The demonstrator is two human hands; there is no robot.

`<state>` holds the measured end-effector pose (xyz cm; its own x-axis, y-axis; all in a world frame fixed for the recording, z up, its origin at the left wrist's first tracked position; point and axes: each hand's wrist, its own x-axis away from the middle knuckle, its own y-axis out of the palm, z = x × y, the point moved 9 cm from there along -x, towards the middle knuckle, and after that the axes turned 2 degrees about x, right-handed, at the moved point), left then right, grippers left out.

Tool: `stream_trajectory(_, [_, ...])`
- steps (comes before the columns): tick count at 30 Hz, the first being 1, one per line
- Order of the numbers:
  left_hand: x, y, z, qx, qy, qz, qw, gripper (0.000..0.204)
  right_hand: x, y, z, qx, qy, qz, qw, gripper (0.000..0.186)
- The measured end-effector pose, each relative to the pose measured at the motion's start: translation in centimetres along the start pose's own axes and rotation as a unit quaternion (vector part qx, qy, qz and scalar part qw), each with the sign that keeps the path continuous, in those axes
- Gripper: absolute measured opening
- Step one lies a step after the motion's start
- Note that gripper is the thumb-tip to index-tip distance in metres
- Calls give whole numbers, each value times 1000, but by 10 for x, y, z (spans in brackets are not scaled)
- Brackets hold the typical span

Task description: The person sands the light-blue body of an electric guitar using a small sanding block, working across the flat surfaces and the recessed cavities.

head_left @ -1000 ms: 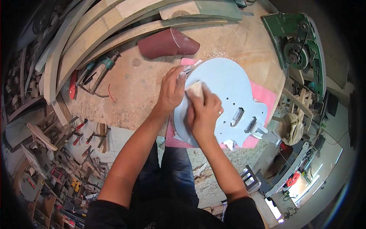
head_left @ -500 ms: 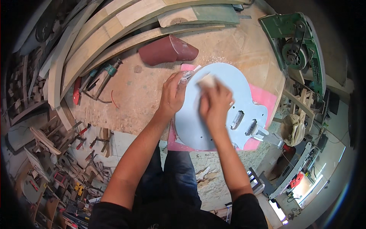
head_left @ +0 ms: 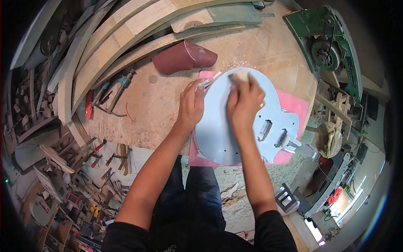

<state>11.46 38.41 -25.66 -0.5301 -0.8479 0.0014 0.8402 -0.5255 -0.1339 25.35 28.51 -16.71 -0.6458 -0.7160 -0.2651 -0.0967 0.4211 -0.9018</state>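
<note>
A pale blue electric guitar body (head_left: 214, 130) lies flat on a pink foam sheet (head_left: 294, 105) at the bench's near edge. Two dark-edged slots and several small holes are cut into it. My left hand (head_left: 192, 105) is closed against its left edge, fingertips dusted white. A thin pale strip shows beside those fingers. Over the upper part of the body, my right hand (head_left: 247, 101) is closed on a light-coloured sanding block (head_left: 241, 77), pressed to the surface. The block is blurred, and its underside is hidden.
Folded reddish-brown sandpaper (head_left: 184, 58) lies beyond my left hand. Curved wooden boards (head_left: 147, 27) stretch across the far left of the workbench (head_left: 157, 101). A clamp (head_left: 119, 92) lies at left. A green machine (head_left: 331, 50) stands at far right.
My right hand has moved the sanding block right and farther away across the guitar body. My left hand keeps its place at the edge. The whole view has shifted slightly.
</note>
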Motion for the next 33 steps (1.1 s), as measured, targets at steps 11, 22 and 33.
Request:
stream_trajectory(11, [-4,6,5,-19,-50,-21,998,30,-10,-12,53,3,60,-9,998,33])
stream_trajectory(22, [-3,7,-3,-7,-76,-6,997,40,64,-53,96,38,36,-1,999,31])
stream_trajectory(33, [0,39,30,-213,-18,-54,975,49,85,-60,124,40,69,-41,996,31])
